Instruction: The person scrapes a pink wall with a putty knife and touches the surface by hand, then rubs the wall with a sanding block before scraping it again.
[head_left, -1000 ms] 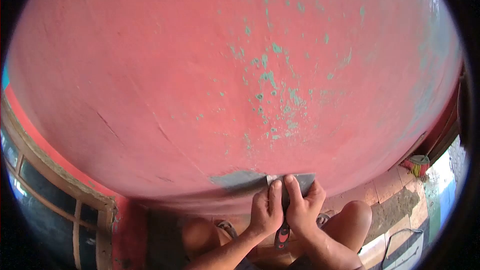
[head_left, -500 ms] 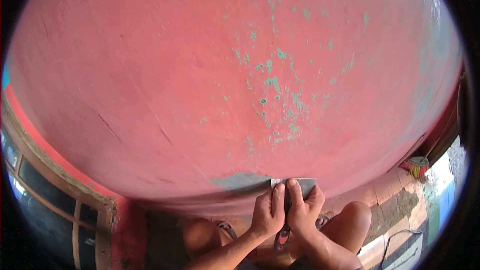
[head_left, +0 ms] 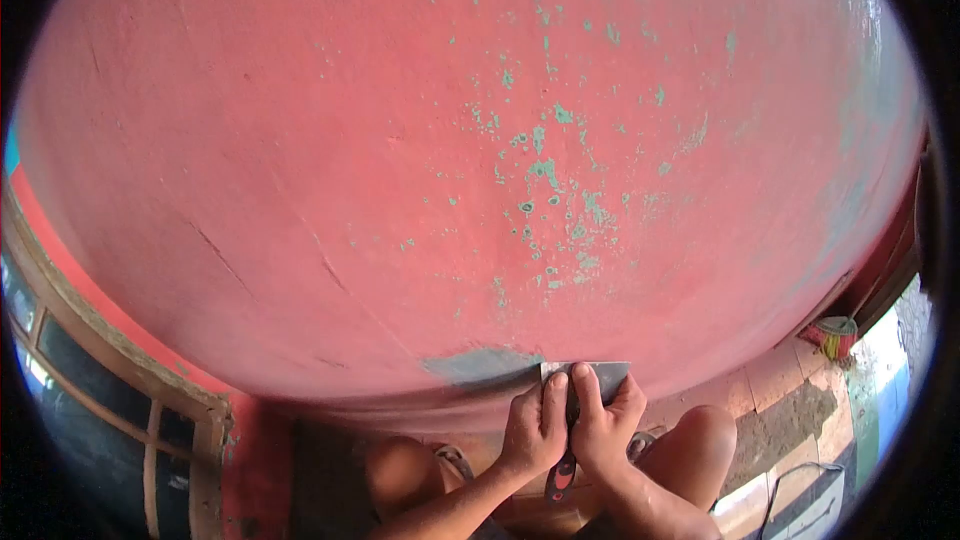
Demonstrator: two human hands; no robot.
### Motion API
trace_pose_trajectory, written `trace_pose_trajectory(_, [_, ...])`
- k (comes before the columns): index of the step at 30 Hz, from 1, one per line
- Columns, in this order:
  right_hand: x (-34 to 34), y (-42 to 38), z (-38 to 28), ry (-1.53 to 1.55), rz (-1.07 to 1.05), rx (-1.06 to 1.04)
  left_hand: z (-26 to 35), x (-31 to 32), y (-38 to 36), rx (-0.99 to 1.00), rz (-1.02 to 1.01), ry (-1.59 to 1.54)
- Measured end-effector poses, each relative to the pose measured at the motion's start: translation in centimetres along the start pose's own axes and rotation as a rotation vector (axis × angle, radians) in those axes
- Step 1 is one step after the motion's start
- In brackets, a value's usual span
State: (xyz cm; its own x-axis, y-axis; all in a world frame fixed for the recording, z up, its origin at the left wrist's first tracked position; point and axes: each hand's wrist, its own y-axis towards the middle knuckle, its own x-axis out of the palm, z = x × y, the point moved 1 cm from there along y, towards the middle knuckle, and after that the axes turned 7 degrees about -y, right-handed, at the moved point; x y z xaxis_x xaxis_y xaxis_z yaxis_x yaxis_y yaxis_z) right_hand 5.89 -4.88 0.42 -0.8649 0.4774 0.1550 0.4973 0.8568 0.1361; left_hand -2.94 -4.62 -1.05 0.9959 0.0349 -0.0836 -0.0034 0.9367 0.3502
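Low against a red wall (head_left: 300,140), both hands grip a wide scraper (head_left: 612,373), its flat metal blade upward at the wall surface. My left hand (head_left: 534,430) is closed on its left side, the thumb pressed along the blade. My right hand (head_left: 606,428) closes on the right side, its thumb also laid on the blade. Below the hands hangs the scraper's black and red handle. Just left of the blade lies a bare grey patch (head_left: 480,364) on the wall. The fingers behind the blade are hidden.
Green flecks show through the red paint higher up. A wood-framed window (head_left: 152,430) stands at lower left. A broom head (head_left: 832,336) rests by the wall at right. Tiled floor (head_left: 742,390) and the person's bent knees (head_left: 700,440) are below.
Both hands and the scraper have shifted very slightly down and left along the wall. The grip stays the same.
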Motion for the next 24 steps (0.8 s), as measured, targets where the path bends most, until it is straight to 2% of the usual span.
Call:
trace_pose_trajectory(3, [0.3,0.8,-1.9,0.009,-0.054,-0.043,1.7,-0.9,0.7,-0.122,-0.016,0.009])
trace_pose_trajectory(5, [0.1,0.3,-2.3,-0.039,-0.047,-0.018,2.8,-0.8,0.9,0.11,0.028,0.085])
trace_pose_trajectory(7, [-0.2,0.3,-0.7,-0.092,-0.014,-0.069,0.4,-0.4,0.7,0.095,0.001,0.005])
trace_pose_trajectory(8, [-0.1,-0.1,0.2,-0.049,0.01,-0.029,-0.5,0.1,0.1,0.114,0.064,-0.021])
trace_pose_trajectory(11, [0.2,0.5,-1.8,0.007,-0.063,-0.003,1.4,-0.6,0.7,-0.047,0.035,-0.058])
trace_pose_trajectory(13, [-0.2,0.3,-2.2,-0.062,-0.084,0.012,1.6,-0.3,-0.3,0.217,0.1,0.255])
trace_pose_trajectory(14, [-0.4,0.2,-1.4,-0.078,-0.062,-0.014,1.3,-0.3,-0.3,0.176,0.078,0.231])
trace_pose_trajectory(16, [0.1,-0.1,-0.6,-0.003,0.007,-0.025,1.1,0.0,0.4,0.038,0.019,-0.036])
trace_pose_trajectory(19, [0.5,0.8,-1.9,-0.032,-0.041,-0.073,2.1,-0.4,1.2,0.042,0.035,-0.092])
trace_pose_trajectory(21, [0.0,0.5,-2.6,-0.15,-0.057,-0.065,2.9,-0.5,1.7,0.094,0.082,0.025])
trace_pose_trajectory(23, [-0.1,0.6,-2.3,-0.19,-0.014,-0.094,1.4,-0.5,0.8,0.082,0.0,0.068])
trace_pose_trajectory(24, [-0.2,0.1,-1.3,-0.158,0.009,-0.088,0.2,-0.5,0.1,-0.018,-0.017,0.018])
